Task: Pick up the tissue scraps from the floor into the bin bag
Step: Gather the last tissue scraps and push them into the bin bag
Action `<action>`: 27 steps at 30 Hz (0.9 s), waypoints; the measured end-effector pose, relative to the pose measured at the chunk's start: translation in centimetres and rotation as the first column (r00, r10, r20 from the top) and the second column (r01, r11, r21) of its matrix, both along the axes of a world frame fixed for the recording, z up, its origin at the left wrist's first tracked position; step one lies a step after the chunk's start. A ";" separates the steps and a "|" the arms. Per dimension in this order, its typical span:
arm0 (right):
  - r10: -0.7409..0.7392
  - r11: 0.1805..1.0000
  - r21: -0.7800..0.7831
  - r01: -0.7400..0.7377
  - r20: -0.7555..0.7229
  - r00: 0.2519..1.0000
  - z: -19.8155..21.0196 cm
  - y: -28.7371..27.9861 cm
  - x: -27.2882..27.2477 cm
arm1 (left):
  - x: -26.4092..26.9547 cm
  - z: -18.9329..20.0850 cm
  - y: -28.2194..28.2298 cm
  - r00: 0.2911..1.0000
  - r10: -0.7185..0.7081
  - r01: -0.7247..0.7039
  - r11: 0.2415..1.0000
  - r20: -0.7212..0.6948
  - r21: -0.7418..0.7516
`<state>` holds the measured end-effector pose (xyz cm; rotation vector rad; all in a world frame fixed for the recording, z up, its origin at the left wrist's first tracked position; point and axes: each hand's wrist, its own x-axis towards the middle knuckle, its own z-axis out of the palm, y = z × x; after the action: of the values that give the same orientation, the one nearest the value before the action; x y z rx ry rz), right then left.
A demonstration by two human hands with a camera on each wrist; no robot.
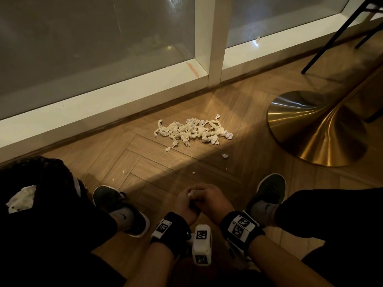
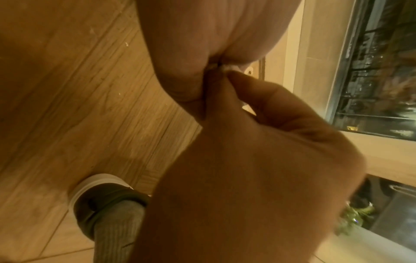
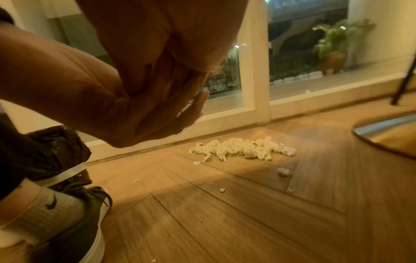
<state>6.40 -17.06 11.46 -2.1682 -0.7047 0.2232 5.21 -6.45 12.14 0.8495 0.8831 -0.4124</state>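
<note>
Head view: left hand pinches a scrap; right hand curls against it, hold unclear. Pile lies beyond, bag left of it. Best compact the scrap first.

A dining room or café: herringbone wood floor, brass table base, full-height windows.

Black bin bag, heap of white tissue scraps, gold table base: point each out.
Black bin bag (image 1: 47,179): head view, its crumpled upper side.
Heap of white tissue scraps (image 1: 191,130): head view, middle of the heap.
Gold table base (image 1: 310,129): head view, its flared metal foot.
</note>
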 end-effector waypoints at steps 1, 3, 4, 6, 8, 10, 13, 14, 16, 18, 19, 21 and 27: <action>-0.040 0.999 0.010 0.040 -0.047 0.998 -0.1 -0.1 0.0 | -0.1 0.1 -0.4 1.000 -0.011 0.012 0.999 0.026 -0.044; -0.066 0.997 -0.030 0.064 -0.054 0.996 -0.3 -0.1 -0.1 | 0.1 -0.1 -0.5 1.000 0.003 -0.003 1.000 -0.003 -0.031; -0.052 0.996 -0.068 0.051 -0.009 0.999 -0.4 -0.1 -0.2 | 0.1 -0.2 -0.6 0.999 -0.037 0.037 0.999 -0.004 0.005; 0.003 0.989 -0.146 0.014 0.116 0.993 0.0 -0.2 -0.3 | -0.2 -0.3 -0.4 0.998 -0.064 0.066 0.988 -0.019 0.139; 0.100 0.969 -0.241 -0.059 0.159 0.982 0.6 -0.4 0.1 | 0.0 -0.7 0.1 0.995 -0.088 0.096 0.976 -0.047 0.196; 0.166 0.940 -0.311 -0.138 0.065 0.984 1.3 -0.7 0.6 | 0.5 -1.0 0.8 0.985 -0.160 0.169 0.957 -0.058 0.235; 0.046 0.995 -0.086 -0.057 -0.122 0.991 2.1 -1.0 1.2 | 1.8 -0.8 2.4 0.987 -0.142 0.159 0.939 -0.078 0.304; -0.016 1.000 -0.011 0.014 -0.177 0.984 2.2 -1.1 1.5 | 2.0 -0.9 3.1 0.990 -0.113 0.132 0.941 -0.078 0.313; -0.134 0.988 0.037 0.152 -0.296 0.946 2.6 -1.5 2.5 | 2.2 -1.3 4.8 0.994 -0.065 0.095 0.926 -0.092 0.364; -0.231 0.970 -0.013 0.241 -0.342 0.911 2.8 -2.0 3.8 | 2.1 -1.2 6.4 0.995 -0.003 0.046 0.899 -0.098 0.435; -0.266 0.963 -0.053 0.264 -0.342 0.901 2.7 -2.3 4.3 | 2.1 -1.1 7.2 0.996 0.025 0.017 0.883 -0.083 0.468; -0.321 0.947 -0.124 0.296 -0.366 0.873 1.9 -2.8 4.9 | 2.7 -0.2 8.8 0.998 0.047 -0.014 0.841 -0.047 0.540; -0.376 0.887 -0.428 0.170 -0.459 0.805 -2.5 -4.0 3.8 | 5.6 4.3 18.1 0.995 0.029 -0.082 0.740 0.090 0.667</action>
<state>10.21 -21.06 8.98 -2.3635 -0.0108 0.8231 10.85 11.62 16.41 1.4938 0.9986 0.0162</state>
